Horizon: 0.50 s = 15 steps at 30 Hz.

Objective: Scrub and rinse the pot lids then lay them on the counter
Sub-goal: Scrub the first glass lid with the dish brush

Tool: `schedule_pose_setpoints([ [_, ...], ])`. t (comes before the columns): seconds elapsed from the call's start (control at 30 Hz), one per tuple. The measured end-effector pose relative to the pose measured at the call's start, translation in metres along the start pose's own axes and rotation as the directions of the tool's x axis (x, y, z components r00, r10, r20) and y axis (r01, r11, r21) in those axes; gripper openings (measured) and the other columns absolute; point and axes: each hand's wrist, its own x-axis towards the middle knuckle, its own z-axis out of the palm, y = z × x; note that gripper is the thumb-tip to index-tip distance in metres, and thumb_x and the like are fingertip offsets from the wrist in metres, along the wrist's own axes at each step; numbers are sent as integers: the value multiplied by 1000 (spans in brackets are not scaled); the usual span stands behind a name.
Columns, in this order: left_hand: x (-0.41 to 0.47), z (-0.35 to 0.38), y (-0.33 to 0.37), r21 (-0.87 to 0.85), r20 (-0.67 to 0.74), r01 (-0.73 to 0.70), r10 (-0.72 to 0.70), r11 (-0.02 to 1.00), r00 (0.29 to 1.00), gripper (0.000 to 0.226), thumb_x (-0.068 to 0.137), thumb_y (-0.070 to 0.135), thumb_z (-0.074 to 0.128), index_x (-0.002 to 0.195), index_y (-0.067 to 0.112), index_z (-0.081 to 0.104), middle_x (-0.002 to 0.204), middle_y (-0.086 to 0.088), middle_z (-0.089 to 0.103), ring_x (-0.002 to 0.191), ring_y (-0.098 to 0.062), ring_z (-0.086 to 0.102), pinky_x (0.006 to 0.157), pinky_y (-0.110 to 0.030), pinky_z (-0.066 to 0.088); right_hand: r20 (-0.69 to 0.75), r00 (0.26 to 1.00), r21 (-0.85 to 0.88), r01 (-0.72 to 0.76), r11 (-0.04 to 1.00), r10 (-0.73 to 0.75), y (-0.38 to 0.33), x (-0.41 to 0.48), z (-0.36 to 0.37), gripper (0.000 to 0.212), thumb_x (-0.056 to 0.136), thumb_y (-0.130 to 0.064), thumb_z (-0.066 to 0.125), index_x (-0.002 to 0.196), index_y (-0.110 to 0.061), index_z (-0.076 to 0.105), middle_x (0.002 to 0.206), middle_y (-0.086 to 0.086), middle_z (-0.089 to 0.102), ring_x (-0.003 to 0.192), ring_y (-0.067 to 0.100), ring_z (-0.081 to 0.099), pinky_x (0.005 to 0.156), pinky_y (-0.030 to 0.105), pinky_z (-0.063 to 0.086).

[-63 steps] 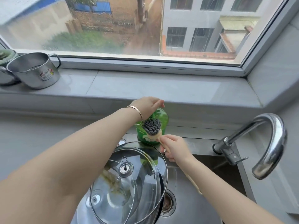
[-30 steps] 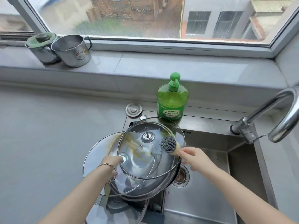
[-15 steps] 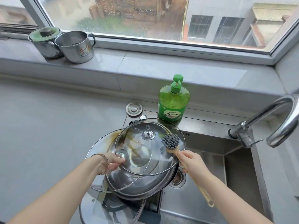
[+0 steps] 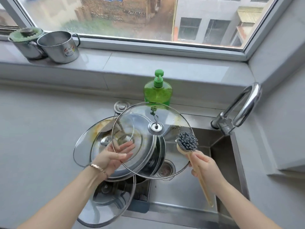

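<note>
My left hand [image 4: 113,157] holds a clear glass lid [image 4: 145,129] by its lower left rim, lifted and tilted over the sink, with the fingers showing through the glass. My right hand [image 4: 204,169] grips the wooden handle of a dish brush [image 4: 187,141]. The brush's grey bristle head sits at the lid's right rim. Below the lifted lid lie a stained glass lid [image 4: 89,138] and a steel lid [image 4: 132,164]. Another glass lid [image 4: 105,210] lies nearest me.
A green soap bottle [image 4: 157,93] stands behind the steel sink [image 4: 189,192], whose drain [image 4: 166,169] shows at the bottom. The faucet [image 4: 244,104] arches at the right. A sink plug [image 4: 121,106] lies on the grey counter [image 4: 41,129]. Two steel pots [image 4: 57,47] sit on the windowsill.
My left hand left the soap pump, took the top glass lid by its rim and lifted it off the stack, tilting it up. The brush moved right, beside the lid's edge.
</note>
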Motion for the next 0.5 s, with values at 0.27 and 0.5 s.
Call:
schedule_pose_setpoints([
  [0.27, 0, 31, -43, -305, 77, 86, -66, 948, 995, 77, 14, -13, 87, 87, 8, 73, 84, -8, 72, 73, -22, 71, 62, -45, 58, -28, 1000, -21, 7, 1000, -7, 8, -28, -39, 22, 92, -8, 52, 79, 0, 68, 88, -1, 52, 71, 17, 42, 49, 24, 28],
  [0.5, 8, 77, -55, -376, 8, 66, -69, 924, 998, 20, 74, 23, 72, 89, 11, 65, 98, -21, 70, 84, -35, 70, 62, -54, 56, -55, 998, 1, -19, 1000, 19, 19, -36, -54, 30, 77, -34, 69, 79, -4, 66, 71, 7, 47, 61, 16, 37, 47, 24, 27],
])
